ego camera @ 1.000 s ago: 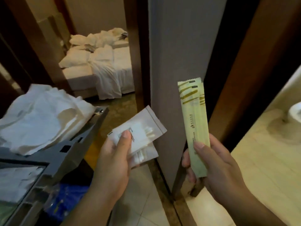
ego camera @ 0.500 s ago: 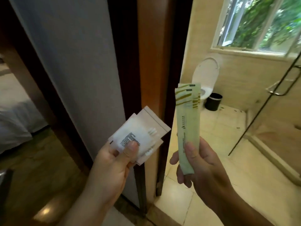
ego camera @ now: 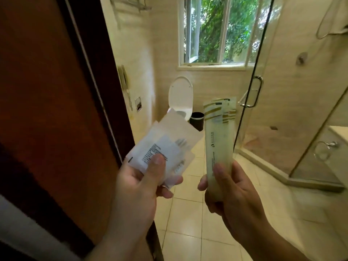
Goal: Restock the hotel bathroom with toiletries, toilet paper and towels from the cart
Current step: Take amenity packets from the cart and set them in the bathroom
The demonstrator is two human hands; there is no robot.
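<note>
Swung past the door now; left hand pinches at least two white sachets, right hand grips one green packet, print unreadable.

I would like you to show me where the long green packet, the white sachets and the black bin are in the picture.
long green packet (ego camera: 219,140), head view: middle of its front.
white sachets (ego camera: 165,144), head view: face of the front one.
black bin (ego camera: 197,120), head view: its front wall.
</note>
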